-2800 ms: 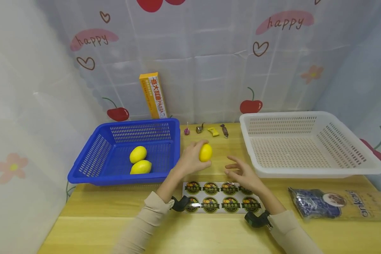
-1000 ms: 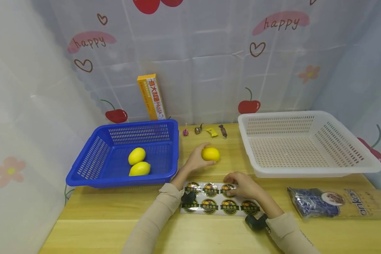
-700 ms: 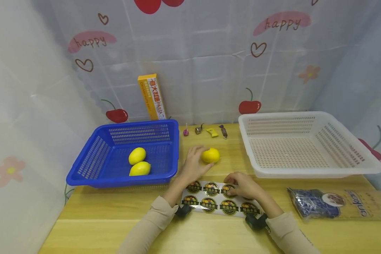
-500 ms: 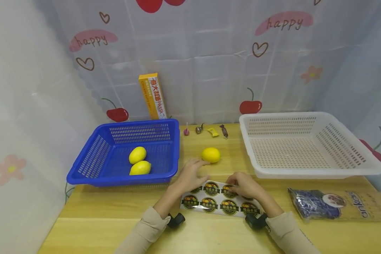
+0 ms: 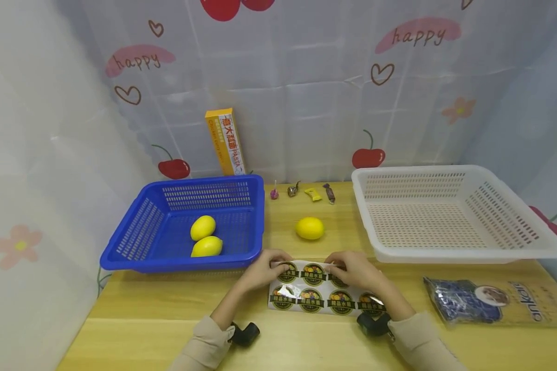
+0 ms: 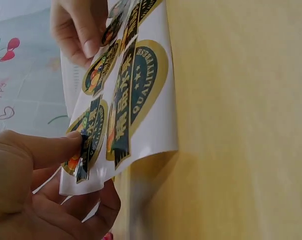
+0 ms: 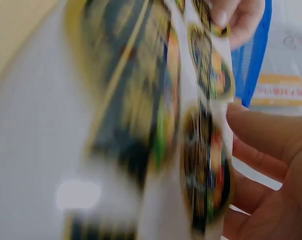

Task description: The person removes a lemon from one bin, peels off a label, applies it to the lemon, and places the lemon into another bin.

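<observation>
Both hands hold a white sheet of round fruit stickers (image 5: 326,291) by its far edge. My left hand (image 5: 263,270) pinches the far left corner, thumb on top and fingers beneath, as the left wrist view shows. Along the same edge, farther right, my right hand (image 5: 356,270) pinches the sheet (image 7: 155,125) between thumb and fingers. The sheet bends up off the table in the left wrist view. Just beyond it a yellow lemon (image 5: 310,228) lies on the wooden table, touched by neither hand.
A blue basket (image 5: 181,266) with two lemons (image 5: 206,247) stands left; a white basket (image 5: 464,254) stands right. Several wrapped candies (image 5: 313,194) line the back. A pasta box (image 5: 225,141) leans behind the blue basket. A bagged pasta pack (image 5: 501,302) lies front right.
The left hand has set its lemon down on the table, let go, and drawn back to the sheet's left corner. The right hand has come down onto the sheet, which is now gripped by both hands.
</observation>
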Demonstrator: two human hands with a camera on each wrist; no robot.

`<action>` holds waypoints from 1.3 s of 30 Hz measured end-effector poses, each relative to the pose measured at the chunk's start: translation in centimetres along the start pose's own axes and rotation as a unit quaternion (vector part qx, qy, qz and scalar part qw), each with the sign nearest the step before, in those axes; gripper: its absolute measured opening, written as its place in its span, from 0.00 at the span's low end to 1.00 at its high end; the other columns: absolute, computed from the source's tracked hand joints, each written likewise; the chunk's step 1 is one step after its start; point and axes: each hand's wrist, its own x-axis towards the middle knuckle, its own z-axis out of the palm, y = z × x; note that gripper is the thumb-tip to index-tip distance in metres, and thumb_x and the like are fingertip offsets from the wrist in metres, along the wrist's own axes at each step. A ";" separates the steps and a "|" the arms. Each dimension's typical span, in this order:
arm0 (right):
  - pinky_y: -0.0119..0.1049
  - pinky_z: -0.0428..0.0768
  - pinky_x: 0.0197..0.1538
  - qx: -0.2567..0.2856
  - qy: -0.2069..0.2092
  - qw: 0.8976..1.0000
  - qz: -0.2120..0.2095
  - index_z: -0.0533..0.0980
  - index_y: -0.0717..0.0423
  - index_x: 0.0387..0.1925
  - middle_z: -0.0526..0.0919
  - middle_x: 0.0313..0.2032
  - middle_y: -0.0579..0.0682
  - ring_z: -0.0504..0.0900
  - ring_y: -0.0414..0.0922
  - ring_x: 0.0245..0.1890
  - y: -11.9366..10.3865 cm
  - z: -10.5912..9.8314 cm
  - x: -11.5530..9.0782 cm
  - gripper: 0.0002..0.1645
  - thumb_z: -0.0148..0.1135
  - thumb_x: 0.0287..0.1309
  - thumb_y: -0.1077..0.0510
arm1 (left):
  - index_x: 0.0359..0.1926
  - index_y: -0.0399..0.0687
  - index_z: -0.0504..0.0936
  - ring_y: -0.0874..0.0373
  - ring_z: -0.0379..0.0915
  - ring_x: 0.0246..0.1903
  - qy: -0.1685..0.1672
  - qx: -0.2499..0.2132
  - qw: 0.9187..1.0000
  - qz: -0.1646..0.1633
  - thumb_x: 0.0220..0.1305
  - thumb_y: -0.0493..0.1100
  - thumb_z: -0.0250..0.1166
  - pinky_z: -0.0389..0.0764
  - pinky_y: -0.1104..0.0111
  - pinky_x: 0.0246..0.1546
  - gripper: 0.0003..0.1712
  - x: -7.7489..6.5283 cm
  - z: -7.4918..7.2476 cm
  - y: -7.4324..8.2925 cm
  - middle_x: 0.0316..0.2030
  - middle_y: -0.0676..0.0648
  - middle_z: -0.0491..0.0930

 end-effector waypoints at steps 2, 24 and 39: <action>0.28 0.72 0.24 0.011 -0.006 1.000 -0.005 0.80 0.61 0.40 0.82 0.24 0.45 0.73 0.31 0.20 -0.6 0.5 0.5 0.10 0.59 0.61 0.59 | 0.43 0.36 0.80 0.48 0.77 0.43 0.009 -0.018 1.000 -0.005 0.62 0.32 0.60 0.77 0.62 0.45 0.09 -0.1 0.2 -0.1 0.41 0.40 0.81; 0.27 0.72 0.23 0.046 -0.023 0.999 -0.002 0.81 0.61 0.38 0.84 0.25 0.48 0.72 0.32 0.19 -0.8 2.2 2.4 0.08 0.59 0.58 0.67 | 0.26 0.44 0.82 0.52 0.72 0.44 0.066 0.092 0.993 0.035 0.55 0.35 0.67 0.77 0.63 0.43 0.03 -1.3 0.6 1.3 0.40 0.46 0.78; 0.31 0.74 0.29 0.076 0.011 0.997 0.033 0.77 0.61 0.30 0.78 0.25 0.47 0.73 0.38 0.25 0.0 2.0 2.6 0.01 0.61 0.57 0.65 | 0.35 0.39 0.79 0.60 0.74 0.32 0.076 -0.044 0.996 -0.006 0.64 0.37 0.59 0.77 0.70 0.35 0.04 -0.8 0.9 0.6 0.32 0.47 0.80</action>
